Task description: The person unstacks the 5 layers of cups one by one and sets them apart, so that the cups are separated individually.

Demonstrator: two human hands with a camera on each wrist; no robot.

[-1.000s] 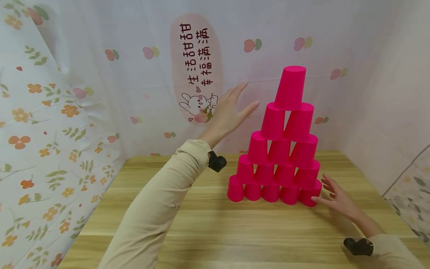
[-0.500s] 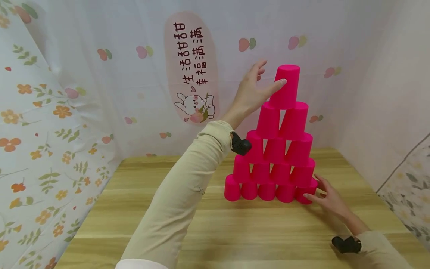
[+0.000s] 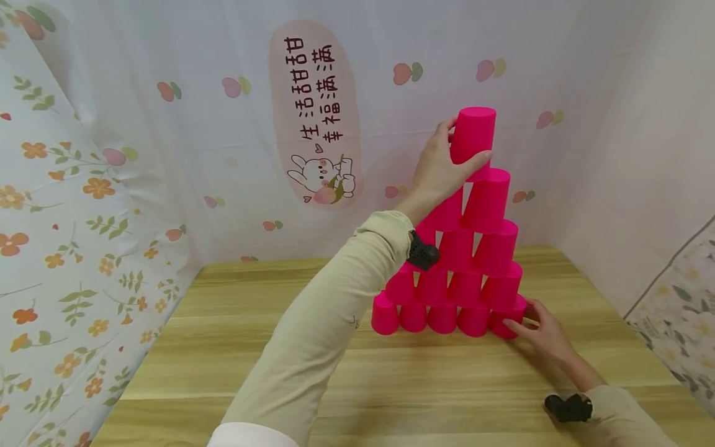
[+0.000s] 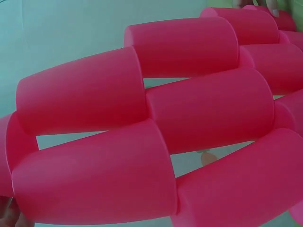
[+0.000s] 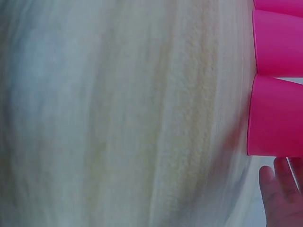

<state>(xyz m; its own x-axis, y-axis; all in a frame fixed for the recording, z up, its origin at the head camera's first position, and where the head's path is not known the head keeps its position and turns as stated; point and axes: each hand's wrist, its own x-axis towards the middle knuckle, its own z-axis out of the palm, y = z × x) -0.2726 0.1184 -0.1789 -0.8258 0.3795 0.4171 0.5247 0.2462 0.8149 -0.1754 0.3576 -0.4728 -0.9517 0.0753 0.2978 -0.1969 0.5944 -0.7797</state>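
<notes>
presently, left hand [image 3: 442, 169] holds the top cup [image 3: 472, 131] of a pink pyramid.

its grip is closed partly, with thumb across the front of this cup and fingers around its far left side; the cup sits upside down over two cups beneath. lower, the right hand [image 3: 550, 338] has a loose grip on the bottom right cup [image 3: 512, 311], thumb in front, fingers behind. between them the pyramid [image 3: 455, 248] stands in five rows, and the left sleeve [image 3: 318, 335] hides some of its left edge. all this stands on a wooden counter [image 3: 447, 385], before a white curtain [image 3: 424, 31] with printed fruits.
</notes>
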